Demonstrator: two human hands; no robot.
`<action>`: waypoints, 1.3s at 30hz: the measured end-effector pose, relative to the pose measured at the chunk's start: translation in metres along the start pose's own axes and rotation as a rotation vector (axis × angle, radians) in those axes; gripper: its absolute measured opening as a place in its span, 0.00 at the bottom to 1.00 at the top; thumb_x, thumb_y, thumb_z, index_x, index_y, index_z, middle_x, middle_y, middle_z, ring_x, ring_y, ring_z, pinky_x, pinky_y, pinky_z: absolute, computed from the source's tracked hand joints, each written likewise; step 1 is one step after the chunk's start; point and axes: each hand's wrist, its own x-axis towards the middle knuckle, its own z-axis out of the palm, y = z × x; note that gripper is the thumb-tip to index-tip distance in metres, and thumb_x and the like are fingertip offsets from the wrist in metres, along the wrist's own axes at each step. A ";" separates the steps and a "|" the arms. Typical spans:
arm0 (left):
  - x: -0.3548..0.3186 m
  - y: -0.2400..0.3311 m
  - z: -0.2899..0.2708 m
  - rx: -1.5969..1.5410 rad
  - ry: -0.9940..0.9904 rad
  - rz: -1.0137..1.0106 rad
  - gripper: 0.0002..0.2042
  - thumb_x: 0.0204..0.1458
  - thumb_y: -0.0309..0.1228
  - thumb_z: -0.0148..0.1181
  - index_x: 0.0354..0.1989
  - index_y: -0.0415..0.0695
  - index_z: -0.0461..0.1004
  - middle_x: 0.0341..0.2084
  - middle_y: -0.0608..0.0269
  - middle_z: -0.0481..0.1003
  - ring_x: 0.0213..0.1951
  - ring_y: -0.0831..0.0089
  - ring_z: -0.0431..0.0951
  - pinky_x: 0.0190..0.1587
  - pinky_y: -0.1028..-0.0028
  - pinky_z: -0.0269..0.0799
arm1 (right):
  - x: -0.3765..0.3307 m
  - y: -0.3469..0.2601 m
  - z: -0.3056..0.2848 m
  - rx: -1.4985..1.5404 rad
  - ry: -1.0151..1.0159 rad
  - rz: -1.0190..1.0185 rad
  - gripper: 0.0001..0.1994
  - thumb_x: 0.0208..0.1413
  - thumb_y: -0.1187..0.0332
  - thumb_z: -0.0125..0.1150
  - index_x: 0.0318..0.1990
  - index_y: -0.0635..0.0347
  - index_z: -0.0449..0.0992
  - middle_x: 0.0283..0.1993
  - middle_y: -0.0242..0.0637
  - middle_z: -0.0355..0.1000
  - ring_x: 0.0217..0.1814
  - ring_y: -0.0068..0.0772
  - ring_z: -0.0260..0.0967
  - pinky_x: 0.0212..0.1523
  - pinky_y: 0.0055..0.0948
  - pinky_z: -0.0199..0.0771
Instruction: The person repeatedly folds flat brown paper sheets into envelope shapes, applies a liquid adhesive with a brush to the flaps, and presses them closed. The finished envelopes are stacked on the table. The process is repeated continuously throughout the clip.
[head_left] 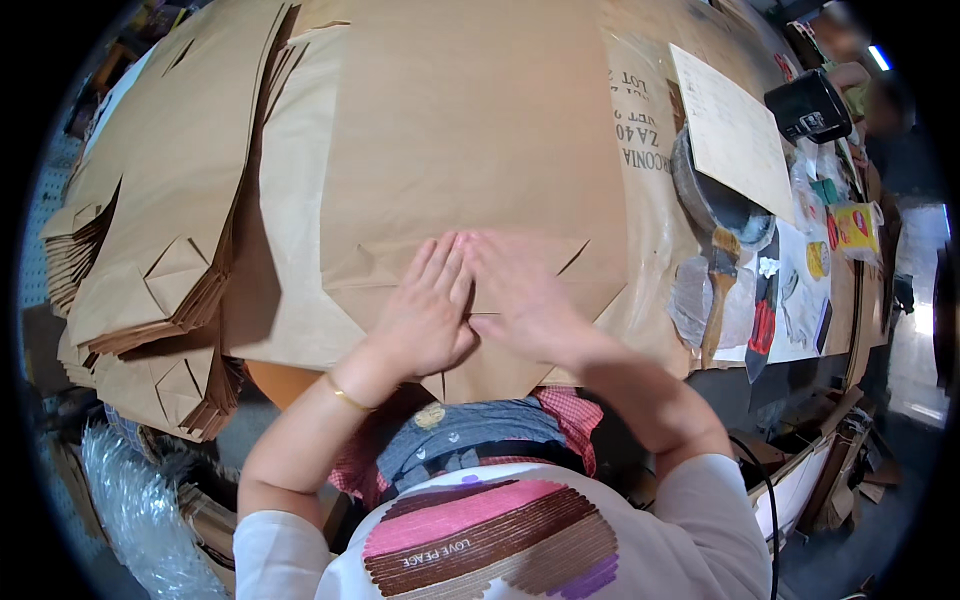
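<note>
A large brown paper bag (475,130) lies flat in front of me, its folded bottom end toward my body. Across that folded end my left hand (428,305) rests flat, fingers together and pointing away from me. Beside it my right hand (525,300), somewhat blurred, lies over the fold with fingers stretched out. The fingertips of both hands meet near the middle of the fold. Neither hand holds anything. Creased diagonal corners of the bag show on both sides of my hands, and part of the near flap hangs toward my lap.
Stacks of folded brown paper bags (170,230) fill the left side. To the right are a bucket (700,185) under a white board (728,130), a brush (722,265), a red-handled knife (763,325) and a black container (808,107). Crumpled clear plastic (140,510) sits at lower left.
</note>
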 end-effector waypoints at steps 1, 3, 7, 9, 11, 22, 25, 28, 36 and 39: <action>0.001 0.000 0.005 -0.044 0.037 -0.017 0.42 0.42 0.39 0.57 0.64 0.26 0.50 0.66 0.34 0.50 0.69 0.44 0.46 0.71 0.55 0.38 | -0.001 -0.007 0.010 0.013 -0.009 0.029 0.41 0.45 0.53 0.64 0.64 0.69 0.58 0.67 0.52 0.56 0.71 0.47 0.49 0.71 0.42 0.46; -0.009 -0.010 0.013 -0.135 0.103 -0.071 0.45 0.45 0.44 0.58 0.65 0.25 0.47 0.66 0.34 0.49 0.70 0.45 0.45 0.71 0.53 0.38 | -0.012 -0.006 0.012 0.037 -0.028 0.144 0.47 0.44 0.49 0.66 0.66 0.70 0.54 0.71 0.53 0.50 0.75 0.47 0.42 0.74 0.42 0.38; -0.048 -0.037 -0.002 0.066 0.140 -0.309 0.52 0.45 0.55 0.60 0.67 0.28 0.43 0.67 0.36 0.47 0.70 0.44 0.44 0.70 0.54 0.38 | -0.035 0.013 -0.002 0.034 0.042 0.308 0.50 0.43 0.49 0.68 0.69 0.66 0.48 0.71 0.52 0.50 0.75 0.48 0.43 0.73 0.42 0.40; -0.046 -0.042 -0.006 -0.092 0.147 -0.265 0.46 0.49 0.46 0.60 0.68 0.31 0.43 0.67 0.38 0.47 0.70 0.46 0.44 0.70 0.55 0.39 | -0.036 0.019 -0.006 0.129 0.043 0.305 0.48 0.43 0.53 0.69 0.69 0.63 0.50 0.71 0.50 0.51 0.73 0.48 0.47 0.72 0.41 0.46; -0.040 -0.052 -0.013 -0.337 0.113 -0.173 0.42 0.51 0.39 0.58 0.69 0.33 0.43 0.68 0.39 0.48 0.70 0.46 0.45 0.70 0.56 0.40 | -0.032 0.032 -0.012 0.341 -0.035 0.290 0.43 0.44 0.59 0.70 0.68 0.59 0.55 0.70 0.49 0.53 0.72 0.48 0.52 0.70 0.40 0.53; 0.036 -0.023 -0.010 -0.393 0.662 -0.539 0.21 0.44 0.32 0.72 0.45 0.37 0.74 0.30 0.58 0.78 0.32 0.66 0.78 0.38 0.72 0.73 | -0.009 0.058 -0.004 0.686 0.408 0.569 0.10 0.53 0.72 0.61 0.42 0.64 0.77 0.43 0.40 0.72 0.46 0.35 0.69 0.45 0.30 0.73; 0.030 -0.032 -0.012 -0.612 0.644 -0.475 0.18 0.45 0.28 0.71 0.44 0.37 0.74 0.30 0.63 0.78 0.32 0.76 0.75 0.38 0.77 0.72 | -0.008 0.050 -0.004 0.592 0.573 0.497 0.10 0.53 0.71 0.61 0.42 0.62 0.77 0.42 0.40 0.72 0.43 0.36 0.70 0.41 0.30 0.75; 0.013 -0.041 -0.020 -0.721 0.534 -0.406 0.19 0.44 0.28 0.71 0.46 0.37 0.75 0.30 0.63 0.78 0.32 0.77 0.75 0.38 0.76 0.73 | -0.001 0.020 -0.014 0.473 0.610 0.297 0.10 0.52 0.69 0.62 0.41 0.60 0.78 0.37 0.40 0.72 0.39 0.38 0.72 0.38 0.34 0.75; 0.025 -0.053 -0.052 -0.787 0.300 -0.275 0.19 0.45 0.20 0.50 0.48 0.33 0.72 0.29 0.54 0.77 0.32 0.65 0.78 0.37 0.67 0.73 | 0.062 -0.045 0.014 0.603 0.442 0.321 0.10 0.50 0.68 0.63 0.23 0.63 0.71 0.22 0.43 0.69 0.25 0.46 0.70 0.27 0.40 0.69; 0.061 -0.062 -0.058 -0.640 0.134 -0.347 0.17 0.45 0.21 0.53 0.47 0.33 0.71 0.27 0.56 0.76 0.29 0.68 0.76 0.33 0.70 0.73 | 0.057 -0.059 0.020 0.553 0.426 0.295 0.10 0.47 0.69 0.64 0.22 0.63 0.70 0.19 0.42 0.68 0.22 0.44 0.68 0.24 0.40 0.67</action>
